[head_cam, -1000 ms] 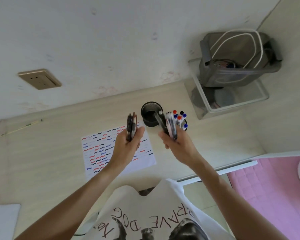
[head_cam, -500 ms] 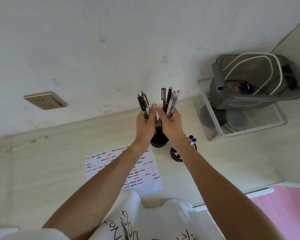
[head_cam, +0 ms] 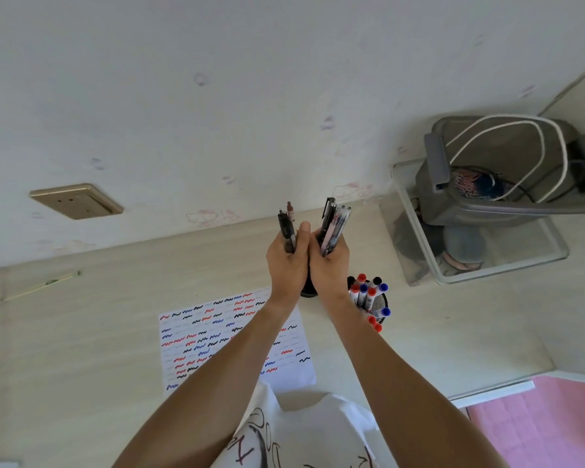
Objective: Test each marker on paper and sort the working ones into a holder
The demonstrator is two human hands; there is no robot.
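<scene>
Head view, looking down over a pale bench (head_cam: 81,332) set against a marked white wall (head_cam: 217,96). The left hand (head_cam: 286,261) and the right hand (head_cam: 330,261) are raised side by side, touching at the thumbs, above a black holder (head_cam: 308,292) that is mostly hidden behind them. The left hand's fingers are curled round a small bundle of dark pens (head_cam: 287,228); the right hand's fingers are clamped on a second bundle of pens (head_cam: 333,228) — both bundles stand upright, tips toward the wall. Just right of the right wrist a mesh holder (head_cam: 380,304) stands on the bench, filled with markers (head_cam: 365,292) capped red, blue and black. Below the hands lies the test paper (head_cam: 217,336), covered in rows of red, blue and black squiggles — the left forearm crosses its right part. A clear bin (head_cam: 493,265) holding a grey bag (head_cam: 504,170) sits at the bench's right end, and a brass socket plate (head_cam: 76,201) is on the wall.
</scene>
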